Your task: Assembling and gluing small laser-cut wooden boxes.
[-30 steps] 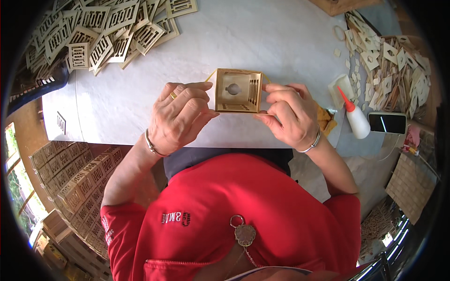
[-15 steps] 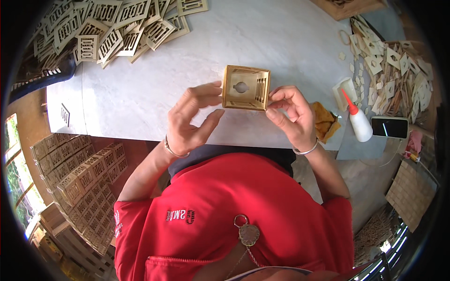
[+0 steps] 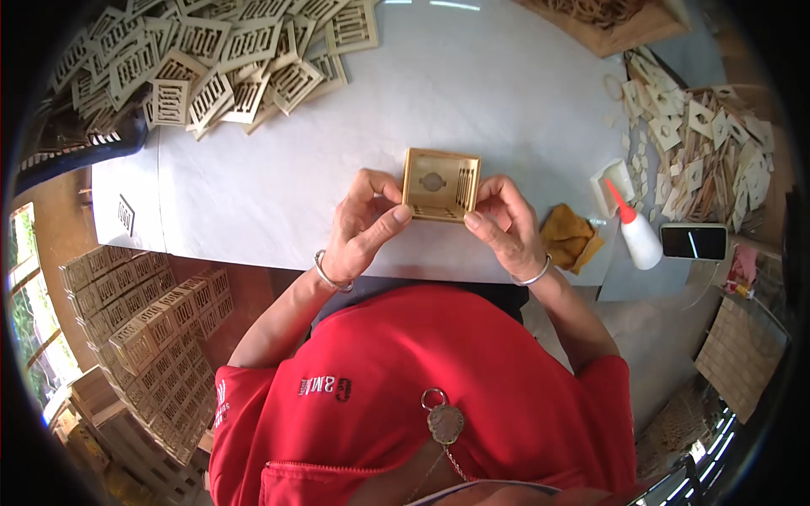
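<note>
Head view: my left hand [image 3: 363, 223] and right hand [image 3: 510, 228] are pinching a little wooden box [image 3: 444, 179] by its lower corners, just above mid-frame. A red-nozzled white bottle [image 3: 642, 242] is sitting at right; slatted panels [image 3: 250, 45] are lying heaped upper left.

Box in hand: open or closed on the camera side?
Open: the wooden box shows its interior, slotted walls included.
</note>
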The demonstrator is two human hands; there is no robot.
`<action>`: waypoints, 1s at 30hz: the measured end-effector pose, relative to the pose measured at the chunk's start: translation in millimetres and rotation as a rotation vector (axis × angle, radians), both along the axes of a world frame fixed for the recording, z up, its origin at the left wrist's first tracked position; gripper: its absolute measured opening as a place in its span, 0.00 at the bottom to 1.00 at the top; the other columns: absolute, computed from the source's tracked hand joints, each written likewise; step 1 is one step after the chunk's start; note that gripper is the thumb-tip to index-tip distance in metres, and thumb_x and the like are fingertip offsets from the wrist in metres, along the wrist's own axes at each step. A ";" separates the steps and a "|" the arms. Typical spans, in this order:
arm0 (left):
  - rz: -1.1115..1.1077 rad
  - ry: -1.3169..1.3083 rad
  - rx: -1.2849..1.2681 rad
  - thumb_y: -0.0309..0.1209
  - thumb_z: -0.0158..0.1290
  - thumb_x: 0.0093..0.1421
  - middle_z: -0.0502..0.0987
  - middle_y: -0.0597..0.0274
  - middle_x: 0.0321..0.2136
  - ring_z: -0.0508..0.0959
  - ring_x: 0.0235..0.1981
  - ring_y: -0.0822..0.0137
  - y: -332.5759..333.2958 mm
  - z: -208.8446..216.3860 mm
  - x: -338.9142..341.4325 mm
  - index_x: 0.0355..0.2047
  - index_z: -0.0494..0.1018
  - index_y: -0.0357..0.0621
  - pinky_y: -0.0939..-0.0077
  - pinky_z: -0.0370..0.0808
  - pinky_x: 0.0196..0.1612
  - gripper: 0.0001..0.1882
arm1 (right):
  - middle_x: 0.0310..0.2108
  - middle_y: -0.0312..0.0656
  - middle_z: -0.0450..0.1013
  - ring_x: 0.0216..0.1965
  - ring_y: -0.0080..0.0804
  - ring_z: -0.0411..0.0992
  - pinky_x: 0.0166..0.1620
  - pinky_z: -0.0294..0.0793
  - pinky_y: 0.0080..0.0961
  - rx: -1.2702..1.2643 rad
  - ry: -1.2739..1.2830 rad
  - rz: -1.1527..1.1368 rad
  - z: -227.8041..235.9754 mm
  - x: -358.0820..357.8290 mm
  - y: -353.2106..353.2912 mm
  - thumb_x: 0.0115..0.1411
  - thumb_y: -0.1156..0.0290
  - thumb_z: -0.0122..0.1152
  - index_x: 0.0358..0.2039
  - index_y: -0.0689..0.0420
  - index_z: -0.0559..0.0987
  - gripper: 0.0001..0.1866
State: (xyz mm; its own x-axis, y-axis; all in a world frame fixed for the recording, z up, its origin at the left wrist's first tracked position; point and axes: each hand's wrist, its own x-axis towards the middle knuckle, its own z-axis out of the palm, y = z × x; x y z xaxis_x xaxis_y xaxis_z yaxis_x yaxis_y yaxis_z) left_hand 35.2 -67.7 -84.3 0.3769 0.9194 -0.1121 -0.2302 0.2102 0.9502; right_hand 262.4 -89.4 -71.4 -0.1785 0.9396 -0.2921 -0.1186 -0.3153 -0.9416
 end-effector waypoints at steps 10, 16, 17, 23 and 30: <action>0.104 0.278 -0.133 0.41 0.48 0.63 0.71 0.66 0.29 0.69 0.31 0.76 51.6 22.1 15.8 0.35 0.70 0.38 0.82 0.66 0.33 0.16 | 0.26 0.32 0.68 0.25 0.17 0.65 0.27 0.66 0.14 -0.021 -0.053 -0.207 6.7 -4.4 44.3 0.57 0.53 0.60 0.33 0.59 0.72 0.20; 0.121 0.216 -0.110 0.38 0.56 0.58 0.72 0.66 0.25 0.68 0.26 0.78 57.5 14.0 23.6 0.32 0.70 0.36 0.84 0.66 0.29 0.15 | 0.21 0.28 0.67 0.22 0.12 0.62 0.26 0.62 0.10 0.083 -0.050 -0.159 4.9 -8.0 55.9 0.56 0.62 0.64 0.30 0.59 0.73 0.14; 0.117 0.207 -0.094 0.36 0.56 0.57 0.72 0.66 0.25 0.68 0.26 0.78 56.3 13.6 23.3 0.33 0.70 0.37 0.84 0.66 0.30 0.14 | 0.21 0.28 0.67 0.22 0.12 0.62 0.26 0.62 0.10 0.077 -0.050 -0.161 2.4 -8.0 50.6 0.56 0.62 0.64 0.30 0.59 0.73 0.14; -0.040 0.143 -0.049 0.40 0.56 0.58 0.72 0.63 0.36 0.70 0.36 0.75 60.3 -0.6 0.0 0.42 0.68 0.36 0.80 0.68 0.39 0.21 | 0.38 0.36 0.71 0.35 0.19 0.69 0.34 0.69 0.16 -0.060 0.048 -0.014 -2.4 16.3 46.3 0.53 0.56 0.66 0.49 0.61 0.70 0.29; -0.290 0.685 0.749 0.44 0.67 0.41 0.68 0.50 0.51 0.69 0.50 0.52 58.6 2.9 -19.2 0.53 0.63 0.34 0.61 0.67 0.53 0.43 | 0.51 0.47 0.66 0.41 0.36 0.71 0.42 0.75 0.27 0.607 -0.689 0.266 -6.0 23.7 24.8 0.37 0.59 0.75 0.57 0.61 0.63 0.47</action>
State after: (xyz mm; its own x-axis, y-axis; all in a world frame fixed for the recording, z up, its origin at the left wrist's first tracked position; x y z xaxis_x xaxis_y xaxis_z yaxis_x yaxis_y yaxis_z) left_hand 16.0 -9.1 -81.5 0.6642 0.7267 0.1753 0.3694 -0.5229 0.7682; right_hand 286.1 -64.6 -77.5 -0.3790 0.9188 0.1106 0.5278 0.3128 -0.7897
